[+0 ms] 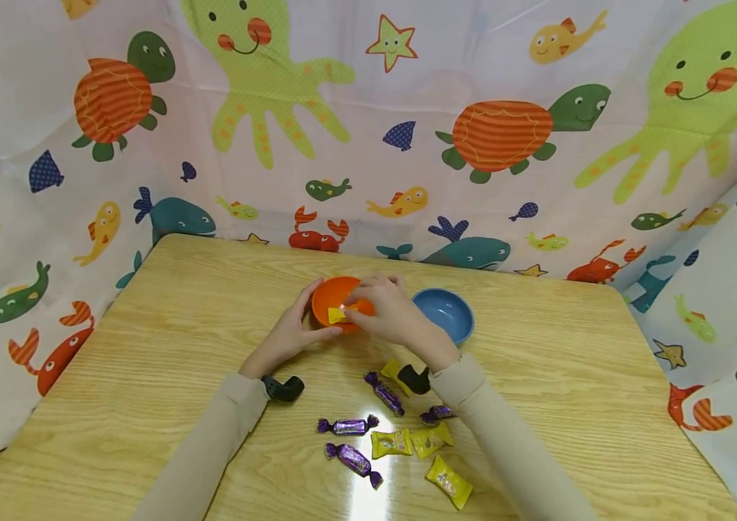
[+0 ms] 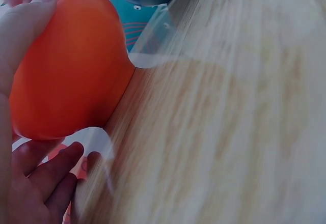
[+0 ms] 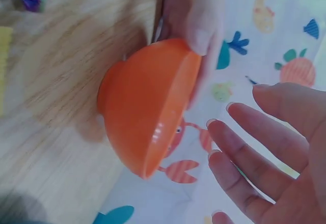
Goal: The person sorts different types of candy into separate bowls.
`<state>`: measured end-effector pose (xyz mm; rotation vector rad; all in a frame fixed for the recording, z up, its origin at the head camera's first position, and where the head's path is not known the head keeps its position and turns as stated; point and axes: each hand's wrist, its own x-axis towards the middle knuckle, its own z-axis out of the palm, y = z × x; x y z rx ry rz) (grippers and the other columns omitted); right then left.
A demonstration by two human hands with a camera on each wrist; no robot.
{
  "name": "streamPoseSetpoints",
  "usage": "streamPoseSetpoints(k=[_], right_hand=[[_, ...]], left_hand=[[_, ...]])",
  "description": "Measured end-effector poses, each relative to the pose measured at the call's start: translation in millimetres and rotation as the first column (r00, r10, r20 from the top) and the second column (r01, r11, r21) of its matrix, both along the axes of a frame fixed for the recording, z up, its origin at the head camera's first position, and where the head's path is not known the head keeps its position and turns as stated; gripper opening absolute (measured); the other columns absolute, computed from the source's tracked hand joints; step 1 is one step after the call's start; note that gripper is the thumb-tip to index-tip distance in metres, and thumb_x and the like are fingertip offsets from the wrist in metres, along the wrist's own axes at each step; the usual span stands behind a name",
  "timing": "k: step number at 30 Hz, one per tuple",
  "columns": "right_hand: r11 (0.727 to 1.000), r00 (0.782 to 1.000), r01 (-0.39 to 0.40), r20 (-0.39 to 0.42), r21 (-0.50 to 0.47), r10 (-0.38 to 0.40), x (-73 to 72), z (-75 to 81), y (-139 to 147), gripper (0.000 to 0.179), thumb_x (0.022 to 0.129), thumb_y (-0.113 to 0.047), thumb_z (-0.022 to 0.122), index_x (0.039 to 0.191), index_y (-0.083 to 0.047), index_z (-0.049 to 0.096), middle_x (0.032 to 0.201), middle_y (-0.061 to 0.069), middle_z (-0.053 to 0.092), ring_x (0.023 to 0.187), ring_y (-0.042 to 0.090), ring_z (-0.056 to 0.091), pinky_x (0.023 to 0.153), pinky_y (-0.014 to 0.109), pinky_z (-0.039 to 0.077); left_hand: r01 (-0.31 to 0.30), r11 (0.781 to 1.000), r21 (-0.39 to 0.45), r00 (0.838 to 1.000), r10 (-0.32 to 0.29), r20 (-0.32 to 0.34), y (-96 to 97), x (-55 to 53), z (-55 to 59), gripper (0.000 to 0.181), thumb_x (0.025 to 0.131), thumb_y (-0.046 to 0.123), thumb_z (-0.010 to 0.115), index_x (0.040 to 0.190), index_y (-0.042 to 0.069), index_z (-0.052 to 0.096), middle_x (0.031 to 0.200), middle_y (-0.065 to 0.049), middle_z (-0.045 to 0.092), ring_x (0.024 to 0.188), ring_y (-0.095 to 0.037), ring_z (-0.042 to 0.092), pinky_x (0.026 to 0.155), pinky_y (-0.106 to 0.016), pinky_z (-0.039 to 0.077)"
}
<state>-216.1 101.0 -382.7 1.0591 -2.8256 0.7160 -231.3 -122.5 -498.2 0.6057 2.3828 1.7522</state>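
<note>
The head camera looks forward and down from high on the near side, far enough off to take in the table (image 1: 557, 362) and the patterned cloth (image 1: 427, 79) behind it. Both wrist cameras sit low and face the side of the orange bowl (image 2: 71, 66) — the left very close, the right a little farther back — with their pictures turned sideways. Head and left-wrist views share the blue bowl (image 1: 442, 311).
</note>
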Motion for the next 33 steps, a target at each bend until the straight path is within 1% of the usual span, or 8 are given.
streamPoseSetpoints(k=[3,6,12,17,21,26,29,33], right_hand=[[0.999,1.000,-0.019,-0.018,-0.031,0.019,12.9,3.7,9,0.015,0.093,-0.022,0.071,0.103,-0.012,0.077,0.105,0.001,0.070,0.108,0.023,0.053,0.099,0.056,0.029],[0.998,0.998,-0.039,-0.044,-0.053,0.036,27.2,2.9,19,0.012,0.092,-0.019,0.073,0.101,-0.013,0.077,0.104,0.000,0.070,0.106,0.022,0.054,0.096,0.055,0.031],[0.995,0.989,-0.092,-0.119,-0.040,0.086,60.9,-5.1,37,0.009,0.090,-0.019,0.075,0.098,-0.016,0.076,0.100,-0.003,0.069,0.101,0.018,0.056,0.093,0.055,0.033],[0.986,0.980,-0.159,-0.132,-0.051,0.151,88.8,-16.2,52,0.009,0.087,-0.018,0.077,0.096,-0.016,0.075,0.095,-0.006,0.068,0.094,0.013,0.055,0.088,0.050,0.034],[0.985,0.977,-0.172,-0.127,0.006,0.171,111.5,-31.1,61,0.013,0.084,-0.020,0.079,0.095,-0.017,0.074,0.094,-0.009,0.067,0.092,0.010,0.054,0.087,0.047,0.036],[0.979,0.967,-0.161,-0.180,0.127,0.183,136.5,-47.4,66,0.021,0.077,-0.024,0.084,0.093,-0.021,0.071,0.092,-0.011,0.063,0.089,0.010,0.053,0.087,0.046,0.039],[0.973,0.959,-0.152,-0.211,0.175,0.188,145.2,-53.6,66,0.023,0.075,-0.026,0.085,0.092,-0.022,0.070,0.091,-0.011,0.062,0.087,0.010,0.052,0.087,0.045,0.041],[0.974,0.959,-0.137,-0.223,0.183,0.177,148.7,-58.9,65,0.023,0.074,-0.022,0.086,0.089,-0.023,0.069,0.088,-0.012,0.061,0.084,0.009,0.050,0.087,0.044,0.040]], left_hand=[[-0.010,1.000,0.000,1.000,0.010,-0.001,-0.3,0.9,0.5,0.102,0.084,0.042,0.079,0.160,0.018,0.015,0.163,0.002,0.020,0.148,-0.023,0.022,0.119,-0.052,0.019],[-0.012,1.000,0.003,1.000,0.012,-0.015,-0.6,-0.9,-3.5,0.104,0.083,0.044,0.080,0.160,0.016,0.015,0.163,0.001,0.022,0.147,-0.024,0.025,0.119,-0.054,0.019],[-0.030,1.000,-0.009,0.999,0.030,-0.022,0.8,-0.9,-3.0,0.103,0.082,0.041,0.081,0.160,0.017,0.017,0.162,-0.001,0.025,0.147,-0.023,0.025,0.119,-0.052,0.016],[-0.030,1.000,-0.010,0.999,0.030,-0.011,1.5,0.2,-0.8,0.103,0.082,0.039,0.082,0.159,0.017,0.017,0.162,-0.003,0.024,0.148,-0.024,0.024,0.120,-0.051,0.016],[-0.028,0.999,-0.015,1.000,0.028,-0.008,1.2,-0.2,-1.7,0.102,0.083,0.039,0.081,0.159,0.017,0.017,0.163,-0.003,0.023,0.148,-0.025,0.022,0.120,-0.051,0.016],[-0.033,0.999,-0.016,0.999,0.033,-0.014,1.2,-1.2,-3.7,0.104,0.081,0.043,0.082,0.159,0.017,0.018,0.162,-0.002,0.024,0.148,-0.024,0.023,0.120,-0.051,0.016],[-0.035,0.999,-0.014,0.999,0.035,-0.014,0.6,-1.1,-4.6,0.106,0.080,0.045,0.082,0.159,0.018,0.018,0.162,-0.001,0.024,0.147,-0.023,0.024,0.120,-0.050,0.016],[-0.031,0.999,-0.015,0.999,0.031,-0.015,0.0,-1.8,-5.6,0.105,0.081,0.046,0.081,0.160,0.019,0.017,0.162,0.000,0.023,0.148,-0.022,0.024,0.120,-0.049,0.016]])
